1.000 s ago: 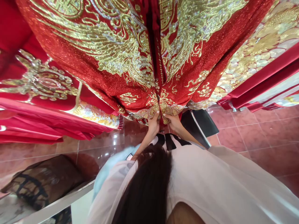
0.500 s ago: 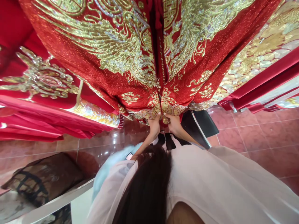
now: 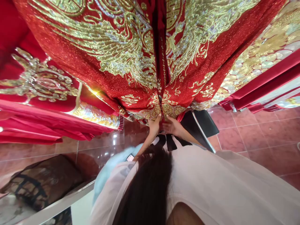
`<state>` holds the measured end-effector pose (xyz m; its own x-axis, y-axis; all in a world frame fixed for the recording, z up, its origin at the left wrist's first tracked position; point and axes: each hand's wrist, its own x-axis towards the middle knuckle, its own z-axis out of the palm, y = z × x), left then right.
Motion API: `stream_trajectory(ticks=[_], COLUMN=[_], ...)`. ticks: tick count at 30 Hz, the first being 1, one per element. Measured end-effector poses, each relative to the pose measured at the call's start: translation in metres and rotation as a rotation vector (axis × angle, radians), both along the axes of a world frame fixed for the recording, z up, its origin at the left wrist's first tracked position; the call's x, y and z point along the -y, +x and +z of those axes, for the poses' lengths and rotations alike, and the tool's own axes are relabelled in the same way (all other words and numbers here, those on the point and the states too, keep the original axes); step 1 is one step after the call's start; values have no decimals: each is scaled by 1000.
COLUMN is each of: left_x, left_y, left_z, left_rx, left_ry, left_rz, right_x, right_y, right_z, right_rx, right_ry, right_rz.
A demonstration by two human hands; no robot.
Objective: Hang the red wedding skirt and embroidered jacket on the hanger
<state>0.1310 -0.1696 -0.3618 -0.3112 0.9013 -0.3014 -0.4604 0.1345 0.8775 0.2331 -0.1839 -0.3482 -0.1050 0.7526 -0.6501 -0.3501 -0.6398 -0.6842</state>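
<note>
A red jacket (image 3: 103, 79) with gold phoenix-like embroidery and beading hangs in front of me, its two front edges meeting along a dark gap in the middle. At the bottom, its hem carries a round gold motif and wave pattern. My left hand (image 3: 154, 125) is closed on this hem, just left of the front opening, thumb on top. Just right of the opening, my right hand (image 3: 173, 125) is at the hem with thumb and fingers apart; the fingers are slightly blurred and grip nothing I can see.
More red embroidered garments (image 3: 44, 78) hang at the left, and a gold-scaled garment (image 3: 248, 62) hangs at the right. A black chair (image 3: 206, 122) stands beyond my right arm. A dark brown bag (image 3: 49, 178) lies low at the left on the tiled floor (image 3: 257, 137). Long dark hair hangs below me.
My right hand has loosened from the hem and drawn slightly to the right, its fingers now showing. The left hand stays on the hem. The view has shifted very slightly.
</note>
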Motion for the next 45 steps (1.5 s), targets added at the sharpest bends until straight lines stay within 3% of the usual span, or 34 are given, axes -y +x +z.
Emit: stream_trajectory(ticks=[2,3,8,13,23,29,32,34,38,41,45], left_x=[-1,-2,-1,-2,-16,-20,-17,-17,-17,-17,-16], left_y=[-2,-3,-6,-6,4,12,11,9,6,5,5], left_z=[-3,-4,-7,-11,-34,-52,-58,-59,-62,-63,-62], left_rx=[-23,-35,-88,-128,-185,-180,-178,-176,-162,-154,-163], left_ry=[-15,-18,1,24,67,65,51,45,39,27,19], left_rz=[-8,-12,-29,-28,-80,-120,-162,-170,-163,-159,-157], right_x=[7,7,-15,-30,-43,-71,-75,-67,-40,-30,-27], right_y=[4,5,-1,-13,-14,-16,-2,9,19,13,2], right_z=[4,7,23,27,24,61,71,63,28,10,6], right_rx=[13,37,229,394,510,595,737,821,833,796,726], right_ry=[-116,-123,85,228,234,365,477,470,369,350,353], right_rz=[211,238,56,-17,30,-17,61,161,262,244,121])
